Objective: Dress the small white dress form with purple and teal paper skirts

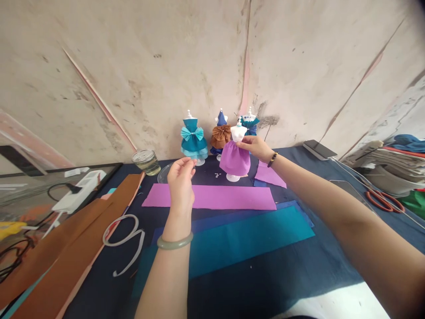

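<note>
My right hand (pixel 257 147) reaches forward and pinches the waist of a small white mannequin (pixel 238 132) dressed in a purple paper skirt (pixel 234 160). My left hand (pixel 181 181) is raised in front of me, its fingertips pinched together on something too small to make out, above a long purple paper strip (pixel 212 197). A green bangle sits on my left wrist, a bead bracelet on my right.
Three dressed mini mannequins stand by the wall: teal (pixel 193 139), brown (pixel 220 136), teal-blue (pixel 249 122). A glass jar (pixel 146 161), teal (pixel 245 239) and brown paper (pixel 66 257), tape measure (pixel 124 239), power strip (pixel 79 190), scissors (pixel 385 201), phone (pixel 319 149) lie around.
</note>
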Demonstrator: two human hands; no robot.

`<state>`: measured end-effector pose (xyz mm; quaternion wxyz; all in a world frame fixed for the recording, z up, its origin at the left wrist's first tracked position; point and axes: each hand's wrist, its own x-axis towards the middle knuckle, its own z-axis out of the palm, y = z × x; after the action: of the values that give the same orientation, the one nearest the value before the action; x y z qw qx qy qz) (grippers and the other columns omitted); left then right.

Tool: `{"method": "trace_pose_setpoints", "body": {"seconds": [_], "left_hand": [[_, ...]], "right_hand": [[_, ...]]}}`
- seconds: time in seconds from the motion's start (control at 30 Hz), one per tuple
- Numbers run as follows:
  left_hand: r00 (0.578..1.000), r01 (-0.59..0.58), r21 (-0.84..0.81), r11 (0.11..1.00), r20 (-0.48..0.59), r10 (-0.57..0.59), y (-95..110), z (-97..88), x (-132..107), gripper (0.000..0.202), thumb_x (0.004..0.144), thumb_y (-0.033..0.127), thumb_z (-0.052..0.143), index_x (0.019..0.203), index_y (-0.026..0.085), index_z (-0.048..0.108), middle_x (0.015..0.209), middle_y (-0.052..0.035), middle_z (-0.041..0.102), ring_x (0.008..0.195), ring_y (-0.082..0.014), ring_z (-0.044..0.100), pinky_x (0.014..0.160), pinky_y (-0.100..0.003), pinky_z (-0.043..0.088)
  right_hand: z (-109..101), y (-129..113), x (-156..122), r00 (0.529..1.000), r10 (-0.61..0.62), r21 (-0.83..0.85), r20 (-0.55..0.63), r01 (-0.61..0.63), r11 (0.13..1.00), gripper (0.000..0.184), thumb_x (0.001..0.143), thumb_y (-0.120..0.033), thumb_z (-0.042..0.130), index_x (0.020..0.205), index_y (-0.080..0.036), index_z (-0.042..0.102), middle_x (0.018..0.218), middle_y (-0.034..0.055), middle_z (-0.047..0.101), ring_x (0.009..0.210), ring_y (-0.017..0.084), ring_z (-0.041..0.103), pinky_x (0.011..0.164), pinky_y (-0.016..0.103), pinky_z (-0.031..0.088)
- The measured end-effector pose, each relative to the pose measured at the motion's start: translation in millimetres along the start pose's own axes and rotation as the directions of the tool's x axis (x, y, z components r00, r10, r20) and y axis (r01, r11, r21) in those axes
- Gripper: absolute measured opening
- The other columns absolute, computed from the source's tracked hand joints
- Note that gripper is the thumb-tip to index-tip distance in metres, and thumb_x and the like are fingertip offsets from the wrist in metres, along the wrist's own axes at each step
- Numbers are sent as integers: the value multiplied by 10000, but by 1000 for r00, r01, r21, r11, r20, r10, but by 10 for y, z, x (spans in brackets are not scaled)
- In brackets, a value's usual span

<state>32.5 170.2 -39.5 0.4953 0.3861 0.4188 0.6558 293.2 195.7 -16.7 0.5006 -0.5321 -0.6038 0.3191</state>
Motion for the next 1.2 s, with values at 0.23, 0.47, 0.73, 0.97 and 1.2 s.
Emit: {"method": "trace_pose_setpoints", "body": {"seconds": [0.23, 0.47, 0.73, 0.97, 1.2], "left_hand": [[926, -354, 231, 906, 223, 305, 1, 33, -112, 287, 805, 382, 675, 997, 180, 744, 1067, -94, 738, 1030, -231, 675, 945, -387, 512], [612, -788, 455, 414, 515, 600, 216, 123, -431, 359, 971, 334, 474, 1221, 159, 663, 1283, -121, 647, 1292, -269, 505, 1106, -456, 404], [539, -821, 478, 312, 469, 700, 253, 138, -464, 341, 974, 298, 457, 1214, 164, 659, 1213, -126, 665, 1245, -270, 535, 1075, -456, 428], [568, -820, 405, 404, 490, 661, 228, 177, -504, 353, 963, 210, 425, 1220, 187, 665, 1216, -104, 656, 1277, -257, 513, 1104, -447, 410], [782, -590, 245, 769, 410, 469, 218, 190, -524, 248, 903, 271, 552, 1072, 221, 727, 1192, -68, 689, 1173, -220, 607, 1057, -397, 464]], "right_hand": [[-9, -401, -124, 982, -112, -25, 153, 117, 993, 482, 714, -590, 744, 969, -181, 754, 993, 55, 742, 915, 200, 658, 844, 345, 506], [237, -879, -489, 915, -274, -56, 296, 303, 951, 445, 746, -574, 734, 1004, -213, 766, 1055, 44, 737, 1048, 232, 640, 965, 387, 486], [316, -995, -614, 908, -340, -62, 244, 364, 929, 408, 776, -564, 713, 1002, -230, 775, 1054, 52, 733, 1070, 233, 633, 965, 385, 497], [345, -1015, -663, 892, -362, -85, 271, 396, 914, 409, 787, -576, 697, 996, -234, 778, 1087, 47, 729, 1085, 235, 633, 982, 376, 478], [333, -946, -705, 937, -243, -61, 252, 267, 962, 420, 784, -580, 696, 966, -211, 779, 1021, 44, 741, 1035, 233, 642, 931, 350, 491]]}}
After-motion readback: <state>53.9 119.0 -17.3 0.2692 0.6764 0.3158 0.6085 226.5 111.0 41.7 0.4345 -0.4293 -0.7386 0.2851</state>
